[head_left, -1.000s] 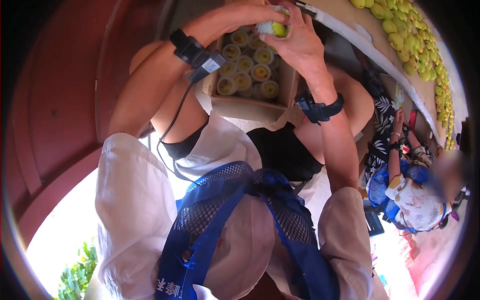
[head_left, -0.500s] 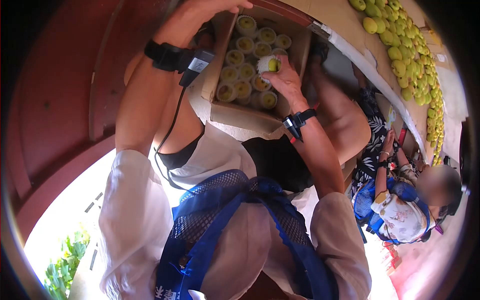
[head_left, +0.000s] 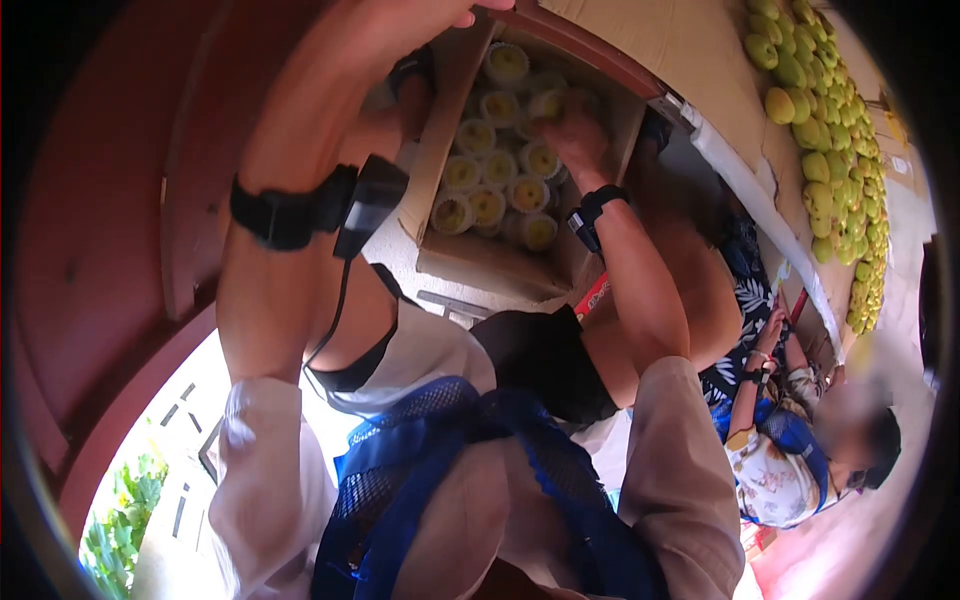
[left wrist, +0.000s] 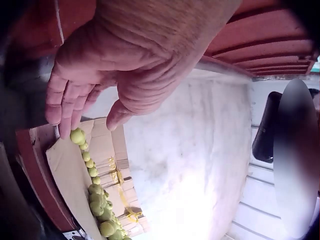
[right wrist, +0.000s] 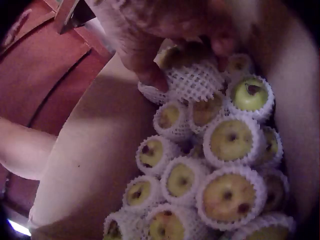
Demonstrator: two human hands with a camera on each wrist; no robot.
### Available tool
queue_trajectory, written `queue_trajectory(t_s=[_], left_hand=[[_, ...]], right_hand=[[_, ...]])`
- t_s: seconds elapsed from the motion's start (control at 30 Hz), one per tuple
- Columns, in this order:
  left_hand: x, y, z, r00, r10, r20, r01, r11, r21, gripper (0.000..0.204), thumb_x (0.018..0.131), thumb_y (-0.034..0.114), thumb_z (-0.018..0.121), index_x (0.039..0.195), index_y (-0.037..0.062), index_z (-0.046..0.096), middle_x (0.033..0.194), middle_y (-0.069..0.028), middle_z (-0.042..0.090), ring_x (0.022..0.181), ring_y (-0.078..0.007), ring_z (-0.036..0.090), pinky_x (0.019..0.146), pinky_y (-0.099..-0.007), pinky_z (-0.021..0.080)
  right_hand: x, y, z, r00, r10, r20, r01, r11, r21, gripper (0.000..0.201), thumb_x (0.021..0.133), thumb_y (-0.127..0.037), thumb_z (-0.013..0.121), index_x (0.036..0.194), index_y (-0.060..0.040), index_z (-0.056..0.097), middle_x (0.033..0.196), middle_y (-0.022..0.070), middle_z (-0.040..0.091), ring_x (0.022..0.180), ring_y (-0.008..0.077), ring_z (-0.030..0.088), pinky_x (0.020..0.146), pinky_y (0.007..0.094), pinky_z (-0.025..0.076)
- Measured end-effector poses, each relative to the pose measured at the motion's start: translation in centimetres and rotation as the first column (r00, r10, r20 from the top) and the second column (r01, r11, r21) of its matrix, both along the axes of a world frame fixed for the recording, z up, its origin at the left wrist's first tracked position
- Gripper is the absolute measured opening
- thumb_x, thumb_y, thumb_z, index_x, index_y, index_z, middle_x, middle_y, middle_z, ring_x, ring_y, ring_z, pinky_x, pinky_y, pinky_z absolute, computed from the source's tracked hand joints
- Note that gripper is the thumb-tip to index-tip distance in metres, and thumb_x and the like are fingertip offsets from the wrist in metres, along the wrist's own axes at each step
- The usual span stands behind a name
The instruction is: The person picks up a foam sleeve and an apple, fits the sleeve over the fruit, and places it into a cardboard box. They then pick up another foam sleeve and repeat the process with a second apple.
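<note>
My right hand [head_left: 578,138] is down in the far right part of a cardboard box [head_left: 490,268]. In the right wrist view its thumb and fingers grip a pear [right wrist: 194,84] in a white foam net, over other netted pears [right wrist: 231,140] in the box. My left hand [left wrist: 117,70] is raised with its fingers extended and nothing in it. In the left wrist view its fingertips overlap the cardboard near a loose yellow-green pear [left wrist: 77,136]. Only a few of its fingertips show at the top edge of the head view.
A long pile of loose pears [head_left: 820,130] lies on a cardboard-covered surface [head_left: 690,50] at the right. Another person [head_left: 790,450] in a blue vest sits at the lower right. A dark red panel [head_left: 100,200] stands along the left side.
My hands were together around a netted pear above the box. They have parted: the right carried the pear down into the box, and the left moved up and away, out toward the top edge.
</note>
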State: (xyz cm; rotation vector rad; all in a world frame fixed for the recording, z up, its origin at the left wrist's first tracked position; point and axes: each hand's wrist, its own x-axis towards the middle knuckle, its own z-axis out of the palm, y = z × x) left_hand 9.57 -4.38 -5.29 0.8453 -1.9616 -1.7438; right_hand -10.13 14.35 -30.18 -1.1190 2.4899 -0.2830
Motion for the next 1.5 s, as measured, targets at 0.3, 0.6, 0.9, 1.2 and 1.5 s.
queue_trajectory(t_s=[0.3,0.6,0.9,1.2,1.5], left_hand=[[0.6,3.0,2.5,0.977,0.209,0.046,-0.208,0.978,-0.027,0.038,0.101,0.028,0.064,0.124,-0.0015,0.058,0.111,-0.0071,0.067,0.099,-0.0140,0.067,0.080,-0.0255,0.049],[0.7,2.1,3.1,0.989,0.135,0.053,-0.135,0.991,0.001,0.036,0.101,0.029,0.064,0.120,-0.0016,0.061,0.108,-0.0070,0.066,0.097,-0.0135,0.067,0.080,-0.0251,0.049],[0.9,2.6,3.8,0.983,0.151,0.099,-0.150,0.988,-0.021,0.031,0.101,0.031,0.063,0.114,0.0021,0.065,0.106,-0.0041,0.067,0.100,-0.0137,0.066,0.079,-0.0255,0.047],[0.9,0.2,-0.6,0.992,0.104,-0.072,-0.104,0.995,0.009,0.032,0.102,0.029,0.062,0.119,0.0019,0.061,0.107,-0.0051,0.068,0.099,-0.0138,0.068,0.077,-0.0253,0.049],[0.4,0.8,0.6,0.998,0.064,-0.029,-0.065,0.998,-0.025,0.031,0.103,0.026,0.060,0.120,0.0007,0.061,0.108,-0.0052,0.068,0.100,-0.0137,0.068,0.079,-0.0254,0.050]], right_hand=[[-1.8,-4.6,-4.3,0.991,-0.047,-0.128,0.039,0.997,-0.061,0.092,0.078,-0.051,0.075,0.150,-0.0097,0.035,0.125,0.0250,0.062,0.114,0.0393,0.062,0.089,0.0524,0.051],[-1.4,-3.3,-7.5,0.954,-0.039,-0.297,-0.074,0.930,-0.360,0.091,0.075,-0.050,0.080,0.146,-0.0093,0.040,0.139,0.0212,0.053,0.123,0.0418,0.055,0.097,0.0520,0.050],[-0.2,-3.0,-4.6,0.989,-0.061,-0.134,0.034,0.980,-0.195,0.101,0.072,-0.038,0.086,0.152,-0.0076,0.033,0.137,0.0249,0.051,0.122,0.0478,0.052,0.093,0.0551,0.052],[-2.9,-3.1,-8.4,0.954,0.098,-0.282,-0.193,0.924,-0.331,0.103,0.071,-0.042,0.084,0.154,-0.0104,0.032,0.149,0.0243,0.044,0.128,0.0444,0.052,0.100,0.0485,0.050],[-2.2,-3.6,-8.1,0.955,-0.083,-0.285,-0.068,0.872,-0.485,0.075,0.072,-0.042,0.084,0.130,-0.0029,0.056,0.125,0.0230,0.061,0.115,0.0396,0.060,0.094,0.0473,0.052]])
